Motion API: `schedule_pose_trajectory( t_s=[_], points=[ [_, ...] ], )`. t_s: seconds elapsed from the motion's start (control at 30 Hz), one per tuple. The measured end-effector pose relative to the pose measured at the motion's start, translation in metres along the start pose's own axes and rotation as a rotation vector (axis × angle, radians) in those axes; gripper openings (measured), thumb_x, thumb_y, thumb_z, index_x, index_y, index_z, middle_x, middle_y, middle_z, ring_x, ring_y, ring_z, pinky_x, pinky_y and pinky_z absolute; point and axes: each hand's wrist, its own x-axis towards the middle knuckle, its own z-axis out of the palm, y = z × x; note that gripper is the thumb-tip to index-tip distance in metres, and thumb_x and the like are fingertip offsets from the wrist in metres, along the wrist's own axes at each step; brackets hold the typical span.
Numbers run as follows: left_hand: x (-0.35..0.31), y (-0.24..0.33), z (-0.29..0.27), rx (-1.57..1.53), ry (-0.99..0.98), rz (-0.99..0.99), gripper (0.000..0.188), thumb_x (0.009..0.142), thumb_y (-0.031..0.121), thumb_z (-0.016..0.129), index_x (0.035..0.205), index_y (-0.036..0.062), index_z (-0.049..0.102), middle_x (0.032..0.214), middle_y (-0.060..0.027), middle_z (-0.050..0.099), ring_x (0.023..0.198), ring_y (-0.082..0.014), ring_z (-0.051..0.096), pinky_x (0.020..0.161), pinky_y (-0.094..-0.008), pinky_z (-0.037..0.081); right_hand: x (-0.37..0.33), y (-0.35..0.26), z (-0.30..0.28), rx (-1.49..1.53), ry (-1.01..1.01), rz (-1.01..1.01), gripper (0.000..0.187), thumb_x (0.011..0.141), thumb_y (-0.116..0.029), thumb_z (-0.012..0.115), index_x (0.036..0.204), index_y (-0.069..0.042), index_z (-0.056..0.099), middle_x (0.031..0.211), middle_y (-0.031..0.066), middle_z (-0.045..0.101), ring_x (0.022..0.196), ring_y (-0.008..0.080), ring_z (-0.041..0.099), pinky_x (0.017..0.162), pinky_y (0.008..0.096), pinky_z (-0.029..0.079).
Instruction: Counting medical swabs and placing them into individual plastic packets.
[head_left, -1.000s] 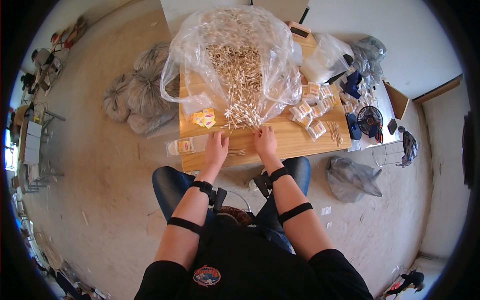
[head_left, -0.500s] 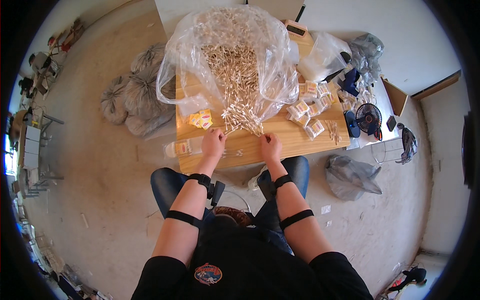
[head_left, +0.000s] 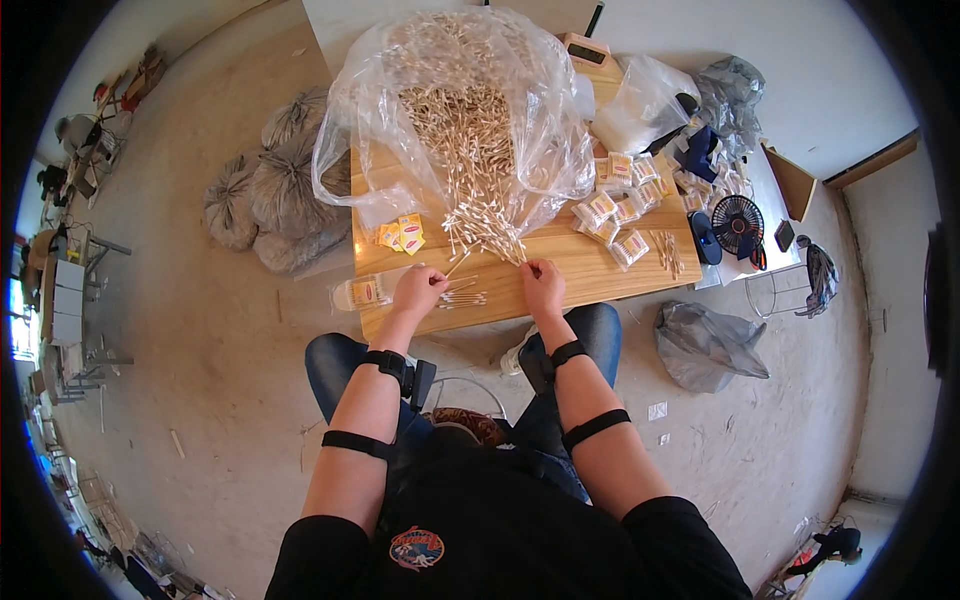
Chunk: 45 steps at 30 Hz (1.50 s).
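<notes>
A heap of cotton swabs (head_left: 480,228) spills from a large clear plastic bag (head_left: 560,150) onto the wooden table (head_left: 590,283). My left hand (head_left: 420,288) is pinched on a cotton swab that slants up toward the heap. Just right of its fingers lies a small row of swabs (head_left: 465,298). My right hand (head_left: 543,286) is closed at the heap's near right edge, its fingertips pinched on swab ends there. Beside my left hand is a clear packet with a yellow label (head_left: 368,291). Yellow and white cards (head_left: 403,235) lie farther back.
Filled swab packets (head_left: 628,248) and a few loose swabs (head_left: 667,255) lie at the table's right. Beyond stand a black fan (head_left: 738,222) and a grey bag (head_left: 730,90). Stuffed sacks (head_left: 290,185) sit on the floor at left, another grey bag (head_left: 705,345) at right.
My left hand has moved slightly down and left, away from the heap, with a swab in its fingers. My right hand stays nearly in place at the heap's edge.
</notes>
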Motion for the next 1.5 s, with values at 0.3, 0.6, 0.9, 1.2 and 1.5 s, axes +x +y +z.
schedule_pose_trajectory(
  t_s=[0.3,0.6,0.9,1.2,1.5],
  points=[
    [-0.001,-0.002,0.011,0.009,0.088,0.009,0.012,0.077,0.015,0.074,0.083,0.0047,0.070,0.081,-0.0100,0.067,0.074,-0.0233,0.066,0.067,-0.0349,0.052,0.000,0.000,0.000,0.004,0.024,-0.021,0.018,0.083,-0.017,0.071,0.089,-0.001,0.071,0.080,0.0135,0.066,0.071,0.0246,0.064,0.068,0.0354,0.051],
    [0.005,0.007,0.019,0.003,0.297,-0.018,0.012,0.075,0.016,0.076,0.080,0.0072,0.069,0.082,-0.0094,0.065,0.076,-0.0256,0.065,0.068,-0.0371,0.052,-0.001,-0.003,-0.002,0.014,0.015,-0.006,0.018,0.084,-0.017,0.070,0.090,-0.001,0.070,0.079,0.0134,0.065,0.071,0.0244,0.064,0.068,0.0349,0.050],
    [0.009,0.011,0.013,0.114,0.023,0.102,0.012,0.076,0.018,0.075,0.080,0.0082,0.069,0.083,-0.0093,0.062,0.080,-0.0284,0.063,0.069,-0.0400,0.051,0.002,0.011,-0.001,0.148,0.017,0.090,0.017,0.083,-0.016,0.068,0.087,0.000,0.069,0.081,0.0164,0.067,0.075,0.0271,0.066,0.071,0.0362,0.052],
    [0.028,0.012,0.024,0.087,0.284,0.012,0.013,0.075,0.015,0.076,0.078,0.0079,0.066,0.085,-0.0092,0.062,0.079,-0.0275,0.063,0.071,-0.0384,0.051,-0.002,0.002,-0.001,0.526,0.046,0.391,0.015,0.091,-0.014,0.065,0.089,0.001,0.066,0.065,0.0015,0.059,0.048,0.0087,0.052,0.044,0.0268,0.040],
    [0.001,-0.001,0.012,0.073,0.170,0.086,0.007,0.074,0.012,0.074,0.076,0.0092,0.068,0.087,-0.0096,0.062,0.082,-0.0298,0.062,0.071,-0.0402,0.051,-0.010,-0.003,0.004,0.020,-0.181,-0.209,0.011,0.086,-0.010,0.061,0.093,-0.003,0.066,0.091,0.0168,0.064,0.086,0.0370,0.062,0.074,0.0428,0.050]
  ],
)
